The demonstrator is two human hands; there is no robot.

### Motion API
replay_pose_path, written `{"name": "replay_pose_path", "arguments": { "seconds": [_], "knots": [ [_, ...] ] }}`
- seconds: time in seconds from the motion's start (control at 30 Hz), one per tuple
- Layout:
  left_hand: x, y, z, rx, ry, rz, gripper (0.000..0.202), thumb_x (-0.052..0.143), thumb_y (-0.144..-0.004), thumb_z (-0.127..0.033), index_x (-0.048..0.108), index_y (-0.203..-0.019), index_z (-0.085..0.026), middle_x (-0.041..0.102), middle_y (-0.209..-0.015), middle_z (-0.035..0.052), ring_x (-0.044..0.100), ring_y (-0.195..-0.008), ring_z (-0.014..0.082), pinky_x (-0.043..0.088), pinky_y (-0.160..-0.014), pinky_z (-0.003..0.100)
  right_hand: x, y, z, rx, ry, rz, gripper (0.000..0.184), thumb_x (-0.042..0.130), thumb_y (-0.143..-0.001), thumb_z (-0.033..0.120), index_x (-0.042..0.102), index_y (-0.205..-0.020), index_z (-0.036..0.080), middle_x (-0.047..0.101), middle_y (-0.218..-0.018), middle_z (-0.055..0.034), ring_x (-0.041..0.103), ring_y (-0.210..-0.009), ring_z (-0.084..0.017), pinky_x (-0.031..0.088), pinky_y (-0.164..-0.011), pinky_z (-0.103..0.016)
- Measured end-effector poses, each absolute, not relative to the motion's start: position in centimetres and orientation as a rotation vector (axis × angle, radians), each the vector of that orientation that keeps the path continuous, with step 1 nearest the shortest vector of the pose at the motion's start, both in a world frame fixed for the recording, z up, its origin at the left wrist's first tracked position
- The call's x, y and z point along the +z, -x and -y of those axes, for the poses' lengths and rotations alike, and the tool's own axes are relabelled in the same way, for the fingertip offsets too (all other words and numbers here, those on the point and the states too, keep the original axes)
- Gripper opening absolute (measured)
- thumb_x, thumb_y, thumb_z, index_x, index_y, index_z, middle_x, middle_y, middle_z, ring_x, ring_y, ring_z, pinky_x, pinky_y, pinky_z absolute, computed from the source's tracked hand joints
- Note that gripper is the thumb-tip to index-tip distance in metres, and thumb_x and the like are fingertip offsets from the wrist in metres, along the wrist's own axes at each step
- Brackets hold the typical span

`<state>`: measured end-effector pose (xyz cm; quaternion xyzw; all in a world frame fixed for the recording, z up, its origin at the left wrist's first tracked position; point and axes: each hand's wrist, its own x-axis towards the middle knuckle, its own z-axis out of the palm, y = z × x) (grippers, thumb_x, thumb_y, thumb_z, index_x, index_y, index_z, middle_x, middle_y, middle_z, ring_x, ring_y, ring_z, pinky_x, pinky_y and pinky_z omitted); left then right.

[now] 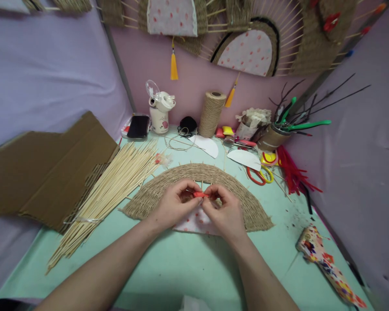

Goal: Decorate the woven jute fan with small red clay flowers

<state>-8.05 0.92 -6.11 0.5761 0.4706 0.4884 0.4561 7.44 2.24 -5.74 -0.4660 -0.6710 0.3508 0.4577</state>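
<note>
Both hands met over the middle of a woven fan (149, 201) that lay flat on the counter (181, 263). The left hand (175, 203) and right hand (225, 211) each pinched one end of a short red strip (200, 195), thumb against forefinger, the other fingers (188, 190) curled loosely. The strip hung level just above the fan's inner edge, beside a skewer standing out of the weave. Under the wrists a dotted cloth (194, 222) filled the fan's centre.

Whether the strip was ribbon, wire or plastic could not be told at this size.

To handle it well, the pinch likely needed to stay close to the ends, so the middle stayed free and visible. Resting the heels of both hands on the fan would probably steady such small work and stop the weave from sliding. Light pressure seemed wise: the strip looked soft enough to crease or kink.

To the left lay a sheaf of skewers (116, 181) and cardboard (52, 168). Well behind stood a twine spool (211, 113), and scissors (261, 175) lay to the right, clear of the hands.
</note>
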Motion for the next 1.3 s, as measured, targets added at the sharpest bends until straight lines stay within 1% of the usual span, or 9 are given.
{"name": "replay_pose_path", "arguments": {
  "seconds": [0.07,0.2,0.27,0.43,0.53,0.73,0.97,1.17,1.3],
  "knots": [
    [-6.2,8.0,-0.9,1.222,-1.52,-1.2,0.008,0.064,-0.079,-0.017,0.063,-0.086,-0.018,0.065,-0.088,0.0032,0.063,-0.085,0.0165,0.051,-0.078,0.03,-5.6,-7.5,-2.4,1.021,1.162,1.548,0.004,0.061,-0.068,0.018,0.06,-0.07,0.021,0.058,-0.066,0.0031,0.05,-0.064,-0.012,0.04,-0.063,-0.026],
    [-6.1,8.2,-1.3,1.296,-1.48,-1.309,0.007,0.064,-0.079,-0.019,0.062,-0.085,-0.019,0.063,-0.087,0.0024,0.061,-0.083,0.0151,0.051,-0.076,0.028,-5.2,-7.9,-2.9,1.742,1.0,0.964,0.014,0.07,-0.063,0.024,0.058,-0.068,0.02,0.052,-0.061,0.0044,0.045,-0.059,-0.01,0.038,-0.057,-0.024],
    [-6.0,8.5,-1.6,1.345,-1.363,-1.351,0.009,0.065,-0.078,-0.022,0.061,-0.086,-0.019,0.063,-0.087,0.0016,0.061,-0.082,0.0143,0.05,-0.074,0.026,-5.0,-8.1,-3.2,1.919,0.887,0.682,0.019,0.075,-0.061,0.023,0.059,-0.07,0.02,0.051,-0.062,0.005,0.044,-0.059,-0.009,0.037,-0.055,-0.021],
    [-5.9,9.6,-2.3,1.337,-1.234,-1.417,0.026,0.061,-0.084,-0.038,0.064,-0.103,-0.02,0.064,-0.084,0.0009,0.059,-0.076,0.0145,0.049,-0.068,0.027,-4.9,-8.2,-3.4,1.862,0.859,0.593,0.029,0.081,-0.06,0.02,0.068,-0.086,0.02,0.053,-0.064,0.0045,0.044,-0.059,-0.007,0.036,-0.053,-0.019],
    [-6.0,9.7,-2.4,1.279,-1.272,-1.444,0.027,0.058,-0.086,-0.041,0.066,-0.1,-0.019,0.063,-0.08,0.0008,0.057,-0.072,0.0146,0.046,-0.065,0.027,-5.1,-8.1,-3.4,1.842,0.849,0.6,0.028,0.084,-0.06,0.026,0.072,-0.083,0.016,0.055,-0.066,0.0025,0.045,-0.061,-0.007,0.038,-0.053,-0.018],
    [-6.0,9.0,-1.8,1.109,-1.679,-1.432,0.012,0.072,-0.076,-0.026,0.064,-0.083,-0.02,0.061,-0.083,-0.001,0.054,-0.077,0.0141,0.041,-0.069,0.027,-5.3,-8.4,-3.5,1.831,0.8,0.616,0.031,0.088,-0.061,0.036,0.07,-0.077,0.017,0.054,-0.067,0.0029,0.045,-0.06,-0.006,0.038,-0.051,-0.016],
    [-5.7,8.3,-1.2,0.886,-1.809,-1.391,0.01,0.069,-0.077,-0.021,0.059,-0.079,-0.02,0.058,-0.078,-0.0023,0.053,-0.073,0.0133,0.039,-0.066,0.026,-5.1,-8.6,-3.6,1.759,0.784,0.582,0.028,0.088,-0.062,0.033,0.066,-0.073,0.019,0.056,-0.075,0.0038,0.052,-0.067,-0.007,0.045,-0.053,-0.017],
    [-6.1,8.3,-1.1,0.892,-1.649,-1.326,0.035,0.058,-0.083,-0.021,0.057,-0.118,-0.022,0.069,-0.098,0.0037,0.061,-0.081,0.0166,0.046,-0.07,0.029,-4.9,-8.7,-3.5,1.738,0.82,0.658,0.034,0.086,-0.061,0.024,0.073,-0.093,0.024,0.068,-0.09,0.0003,0.061,-0.077,-0.009,0.055,-0.068,-0.021],
    [-6.3,8.2,-0.8,0.826,-1.792,-1.201,0.04,0.051,-0.081,-0.012,0.059,-0.119,-0.024,0.068,-0.11,0.0049,0.062,-0.09,0.018,0.046,-0.078,0.03,-5.1,-8.6,-3.6,1.692,0.852,0.659,0.037,0.084,-0.062,0.021,0.073,-0.097,0.024,0.071,-0.098,-0.0024,0.065,-0.083,-0.012,0.056,-0.075,-0.024]
  ]
}}
